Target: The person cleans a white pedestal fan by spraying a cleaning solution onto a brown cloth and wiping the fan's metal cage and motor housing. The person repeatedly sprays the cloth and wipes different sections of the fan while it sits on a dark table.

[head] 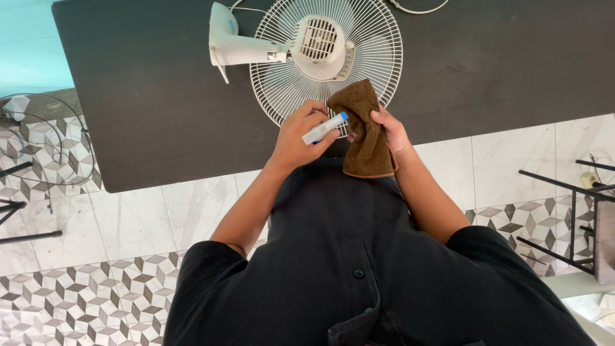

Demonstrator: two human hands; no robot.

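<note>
Gripping a small white spray bottle (325,127) with a blue tip, the left hand (299,138) has its fingers curled tight around it, just beside the brown cloth (365,131) clamped in the right hand (391,131) (both over the table's near edge). A white fan (307,54) lies flat on the dark table (147,90).

A single package is seen: a small, slim spray bottle (325,128), pale and translucent with a blue cap at its upper right end, enclosed in the fingers of the left hand (300,138). It is held tilted, cap end raised toward the brown cloth (365,131) just beside the grip. Any label on it cannot be made out. No signs or screens are shown.
</note>
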